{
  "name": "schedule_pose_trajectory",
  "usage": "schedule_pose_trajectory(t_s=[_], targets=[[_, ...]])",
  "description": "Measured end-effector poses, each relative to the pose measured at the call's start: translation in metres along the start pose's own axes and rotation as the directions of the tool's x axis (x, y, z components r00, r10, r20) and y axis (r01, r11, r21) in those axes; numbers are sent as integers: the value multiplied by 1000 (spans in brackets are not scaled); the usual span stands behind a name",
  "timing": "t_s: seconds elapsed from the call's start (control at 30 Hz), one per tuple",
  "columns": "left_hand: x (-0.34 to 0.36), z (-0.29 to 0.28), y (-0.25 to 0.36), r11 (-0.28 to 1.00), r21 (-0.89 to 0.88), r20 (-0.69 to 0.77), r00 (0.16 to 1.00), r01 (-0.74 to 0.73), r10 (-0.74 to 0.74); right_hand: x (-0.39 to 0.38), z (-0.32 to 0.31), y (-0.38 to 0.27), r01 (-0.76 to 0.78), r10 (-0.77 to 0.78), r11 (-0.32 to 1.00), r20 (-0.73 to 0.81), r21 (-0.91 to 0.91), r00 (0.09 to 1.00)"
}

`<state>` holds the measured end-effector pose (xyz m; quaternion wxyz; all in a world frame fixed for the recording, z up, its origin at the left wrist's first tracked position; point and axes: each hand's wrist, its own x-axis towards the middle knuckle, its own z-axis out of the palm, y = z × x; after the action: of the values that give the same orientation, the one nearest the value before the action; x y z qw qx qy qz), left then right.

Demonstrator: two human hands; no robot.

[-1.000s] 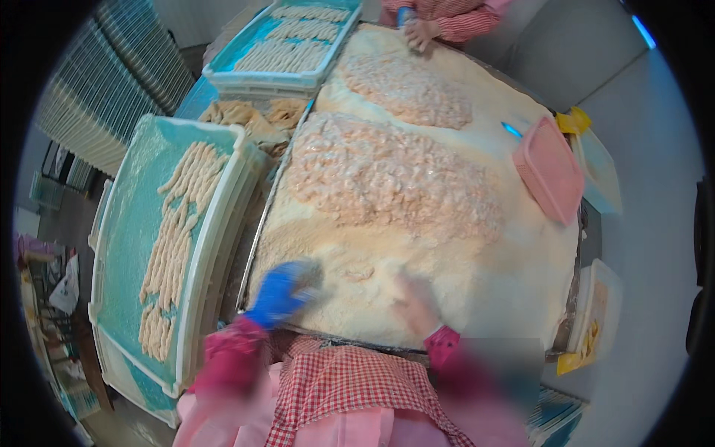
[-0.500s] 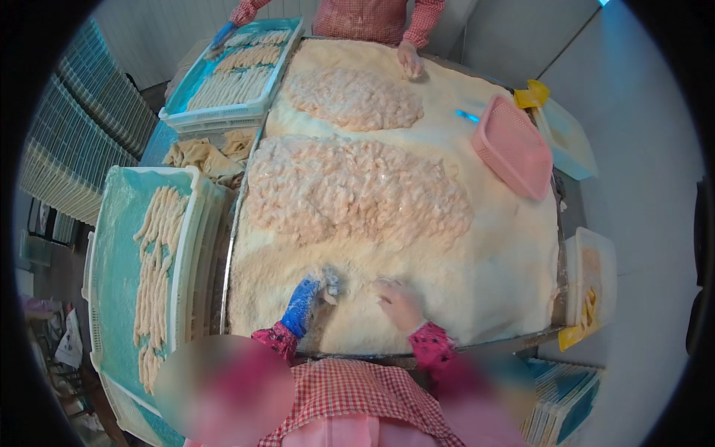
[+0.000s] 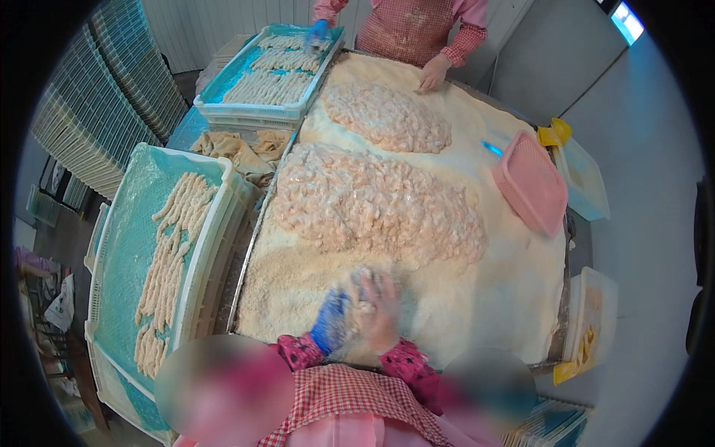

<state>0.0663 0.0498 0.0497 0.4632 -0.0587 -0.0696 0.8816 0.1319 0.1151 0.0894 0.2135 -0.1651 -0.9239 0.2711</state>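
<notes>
My left hand (image 3: 332, 320), in a blue glove dusted with crumbs, meets my right hand (image 3: 379, 313) over the near part of the crumb-covered table. The right hand, in what seems a thin clear glove, lies with its fingers stretched out against the left one. Crumb-dusted left fingers curl partly behind it, and whatever is between the palms is hidden. Pale crumbs (image 3: 287, 298) surround both hands. Just beyond lies a large heap of wet, pinkish raw meat pieces (image 3: 380, 205).
At left, a stacked white tray (image 3: 216, 246) with a teal liner holds rows of coated strips (image 3: 167, 261). A co-worker's hand (image 3: 434, 72) rests near a second meat heap (image 3: 387, 117); another tray (image 3: 253, 112) sits far left. A pink basket (image 3: 532, 182) and tubs (image 3: 596, 313) line the right.
My hands, apart before, have come together, the right moving left onto the left. The co-worker's gloved hand has moved over the far tray's strips. The whole view has shifted and turned slightly.
</notes>
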Motion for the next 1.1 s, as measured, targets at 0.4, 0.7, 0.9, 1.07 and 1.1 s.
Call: schedule_pose_trajectory(t_s=[0.4,0.7,0.9,1.07,1.1], targets=[[-3,39,-25,657,713,79,959,-246,274,12,22,7,116,-103,987,-108,112,989],[-11,-33,86,844,537,-186,978,18,97,83,29,16,20,-23,996,32,90,999],[5,119,173,874,342,-252,862,-346,440,124,47,56,62,-48,964,57,-259,997],[-61,152,356,-143,926,248,279,-348,928,119,49,50,-80,81,997,70,-17,994],[-82,156,378,-168,976,210,408,-135,888,119,51,57,-164,153,975,80,152,985]])
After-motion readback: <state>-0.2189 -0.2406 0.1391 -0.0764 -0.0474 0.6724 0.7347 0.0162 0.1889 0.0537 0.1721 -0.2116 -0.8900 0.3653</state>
